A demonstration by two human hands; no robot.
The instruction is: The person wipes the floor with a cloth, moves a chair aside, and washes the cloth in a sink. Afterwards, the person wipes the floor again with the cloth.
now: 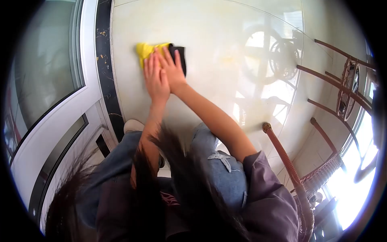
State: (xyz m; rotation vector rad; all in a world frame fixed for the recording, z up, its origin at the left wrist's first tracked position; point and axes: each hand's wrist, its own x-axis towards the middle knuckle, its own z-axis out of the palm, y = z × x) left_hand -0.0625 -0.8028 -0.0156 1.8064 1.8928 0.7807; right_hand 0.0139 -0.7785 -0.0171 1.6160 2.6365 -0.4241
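Observation:
A folded cloth, yellow (144, 49) on one side and black (181, 54) on the other, lies on the glossy pale floor. Both of my hands press down on it with fingers stretched out flat. My left hand (156, 80) rests on the cloth's near part, its fingers pointing away from me. Beside it and partly overlapping, my right hand (174, 74) has its fingers slightly spread across the yellow and black parts. My palms hide much of the cloth's middle and near edge.
At the left stands a white-framed glass door (90, 48), with a dark marbled strip (107, 68) along the floor beside it. Wicker chairs with brown legs (282, 149) stand at the right by a bright window. My bent knees (219, 173) are close below my arms.

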